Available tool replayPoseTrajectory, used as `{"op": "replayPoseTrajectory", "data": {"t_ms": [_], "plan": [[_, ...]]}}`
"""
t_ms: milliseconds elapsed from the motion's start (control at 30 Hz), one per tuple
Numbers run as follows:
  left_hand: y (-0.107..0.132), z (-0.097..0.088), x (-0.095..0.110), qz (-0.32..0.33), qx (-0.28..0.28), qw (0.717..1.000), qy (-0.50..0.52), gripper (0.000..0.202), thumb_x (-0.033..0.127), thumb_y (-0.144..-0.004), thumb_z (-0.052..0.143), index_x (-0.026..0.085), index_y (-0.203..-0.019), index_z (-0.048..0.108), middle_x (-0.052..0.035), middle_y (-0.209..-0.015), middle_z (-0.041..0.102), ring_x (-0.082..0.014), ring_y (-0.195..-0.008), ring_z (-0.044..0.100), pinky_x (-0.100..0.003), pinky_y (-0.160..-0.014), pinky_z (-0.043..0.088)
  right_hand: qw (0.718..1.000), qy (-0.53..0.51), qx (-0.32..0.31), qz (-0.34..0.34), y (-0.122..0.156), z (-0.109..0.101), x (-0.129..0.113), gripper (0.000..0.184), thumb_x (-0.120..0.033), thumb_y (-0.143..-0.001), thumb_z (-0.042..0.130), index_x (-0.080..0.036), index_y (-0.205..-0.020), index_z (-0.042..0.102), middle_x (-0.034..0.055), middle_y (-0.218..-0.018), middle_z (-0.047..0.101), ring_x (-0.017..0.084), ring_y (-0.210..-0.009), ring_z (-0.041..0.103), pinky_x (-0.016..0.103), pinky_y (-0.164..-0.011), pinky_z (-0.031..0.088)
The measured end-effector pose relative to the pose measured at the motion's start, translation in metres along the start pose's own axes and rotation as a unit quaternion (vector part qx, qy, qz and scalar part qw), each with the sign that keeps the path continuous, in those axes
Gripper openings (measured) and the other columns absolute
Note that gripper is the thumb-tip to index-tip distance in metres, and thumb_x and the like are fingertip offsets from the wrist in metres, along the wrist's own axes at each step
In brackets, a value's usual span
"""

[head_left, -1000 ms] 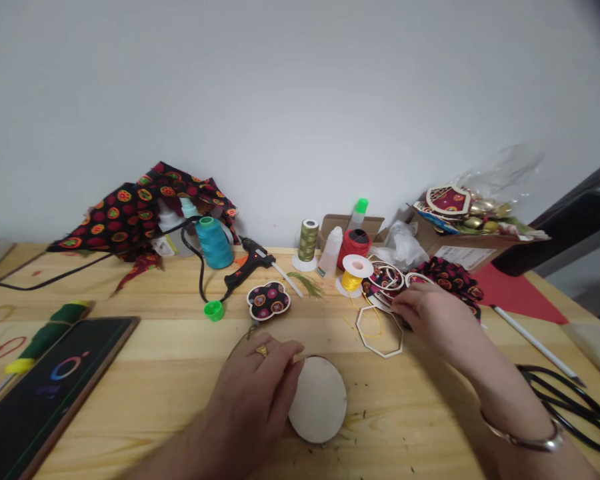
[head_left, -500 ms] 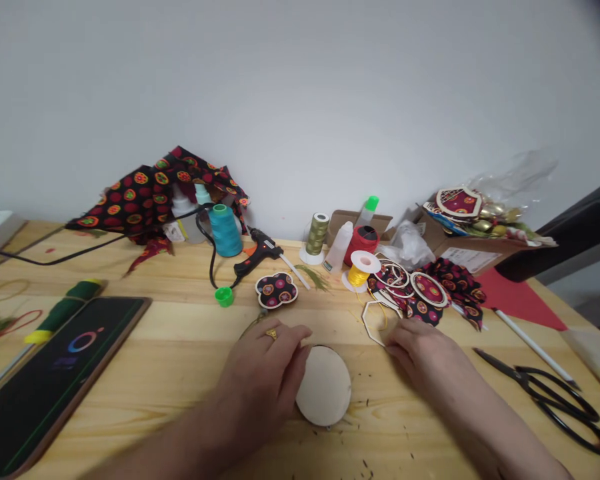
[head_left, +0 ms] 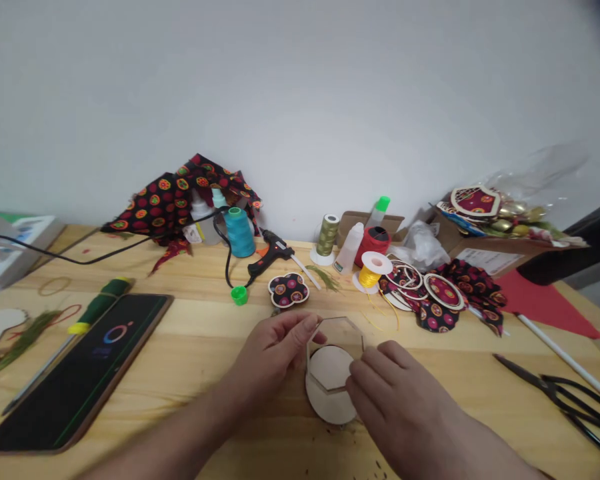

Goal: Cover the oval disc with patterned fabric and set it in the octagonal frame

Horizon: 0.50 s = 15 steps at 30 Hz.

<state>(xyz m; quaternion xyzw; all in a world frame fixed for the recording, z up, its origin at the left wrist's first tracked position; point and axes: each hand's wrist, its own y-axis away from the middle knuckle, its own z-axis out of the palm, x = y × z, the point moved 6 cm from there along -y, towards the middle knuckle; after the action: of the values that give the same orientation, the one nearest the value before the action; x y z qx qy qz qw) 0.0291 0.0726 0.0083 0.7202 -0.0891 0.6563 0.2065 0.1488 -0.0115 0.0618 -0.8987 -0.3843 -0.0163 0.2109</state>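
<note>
A thin hexagonal wooden frame (head_left: pixel 336 319) is held between my two hands, tilted above a pale round wooden disc (head_left: pixel 327 405) on the table. My left hand (head_left: pixel 283 350) pinches its upper left side between thumb and fingers. Opposite it, my right hand (head_left: pixel 397 390) has its fingers closed on the right side of the frame. Through the hexagon's opening part of the disc shows. Just beyond the hands lies a fabric-covered flower-shaped piece (head_left: pixel 289 291) with a pale rim.
Behind are a glue gun (head_left: pixel 270 255), a teal thread cone (head_left: pixel 241 233), a yellow thread spool (head_left: pixel 371 273) and patterned fabric pieces (head_left: pixel 443 293). A phone (head_left: pixel 87 370) and a screwdriver (head_left: pixel 97 307) lie left; black scissors (head_left: pixel 560 390) and a white pencil (head_left: pixel 563 353) lie right. A box (head_left: pixel 510 250) stands at the back right.
My right hand has brought the hexagonal frame from beside the yellow spool to above the disc. My left hand has left the disc's edge and taken hold of the frame. The camera view has shifted left.
</note>
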Motion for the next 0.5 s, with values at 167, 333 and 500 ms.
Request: {"op": "replayPoseTrajectory", "data": {"t_ms": [167,333,500], "plan": [[-0.002,-0.005,0.004,0.021,0.020,1.000,-0.007,0.028,0.040,-0.085,0.060,0.017,-0.076,0.072,0.0004,-0.065,0.065,-0.0114,-0.061,0.049,-0.023,-0.061,0.036,0.998,-0.046,0.002,-0.033,-0.006,0.008,0.003,0.020,-0.010,-0.087,0.052,-0.018,-0.070,0.061,0.0029,-0.067,0.060,0.019,-0.064,0.046,0.035,-0.061,0.032],[-0.003,-0.012,-0.001,-0.016,0.073,0.996,0.051,0.031,0.045,-0.082,0.062,0.016,-0.088,0.072,0.0002,-0.063,0.066,-0.0084,-0.051,0.041,-0.021,-0.049,0.029,0.927,-0.277,0.130,0.214,0.008,0.004,0.064,0.013,-0.019,-0.093,0.052,-0.018,-0.097,0.064,0.0070,-0.094,0.068,0.018,-0.085,0.059,0.030,-0.071,0.044],[-0.004,-0.011,-0.002,-0.038,0.084,0.991,0.095,0.036,0.047,-0.076,0.067,0.014,-0.088,0.071,-0.0004,-0.062,0.066,-0.0062,-0.045,0.042,-0.018,-0.044,0.029,0.681,-0.569,0.104,0.449,0.025,0.050,0.084,0.035,-0.047,-0.088,0.053,-0.016,-0.079,0.068,0.0033,-0.067,0.065,0.012,-0.054,0.049,0.026,-0.051,0.038]]}}
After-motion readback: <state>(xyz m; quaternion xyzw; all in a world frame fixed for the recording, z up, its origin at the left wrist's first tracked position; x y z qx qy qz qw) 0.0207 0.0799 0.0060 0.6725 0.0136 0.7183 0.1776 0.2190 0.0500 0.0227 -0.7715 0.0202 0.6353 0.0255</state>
